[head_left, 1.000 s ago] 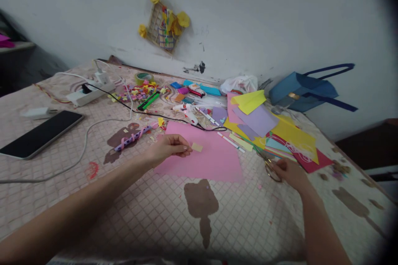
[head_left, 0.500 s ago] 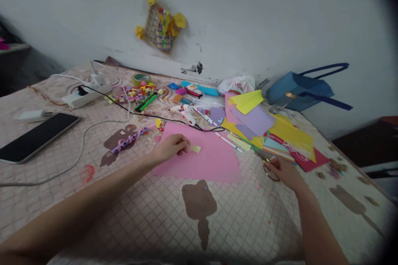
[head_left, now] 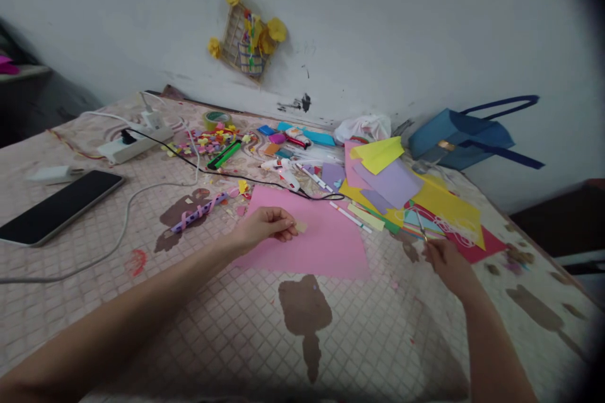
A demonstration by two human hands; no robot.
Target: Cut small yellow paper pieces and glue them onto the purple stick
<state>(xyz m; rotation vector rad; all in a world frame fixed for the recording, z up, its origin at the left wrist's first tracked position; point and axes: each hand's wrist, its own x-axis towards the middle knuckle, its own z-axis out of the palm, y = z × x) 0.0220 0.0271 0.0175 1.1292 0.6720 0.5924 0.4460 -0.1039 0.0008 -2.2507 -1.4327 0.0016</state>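
Observation:
Over the pink sheet, my left hand is closed in a pinch on a small piece of pale yellow paper that juts out past the fingertips. My right hand grips scissors at the right, their blades pointing up and away over the stack of coloured papers. The handles are mostly hidden by the fingers. A purple paper roll wound with a pink strip lies left of my left hand. Behind the pink sheet rests a white glue gun.
A phone and a power strip with trailing cords are at the left. Small foam pieces, a green cutter and tape lie farther back. Coloured sheets and a blue bag are on the right.
My left hand has moved slightly right onto the small yellow paper. My right hand has shifted right, and the scissors have turned, with their blades now pointing more steeply away.

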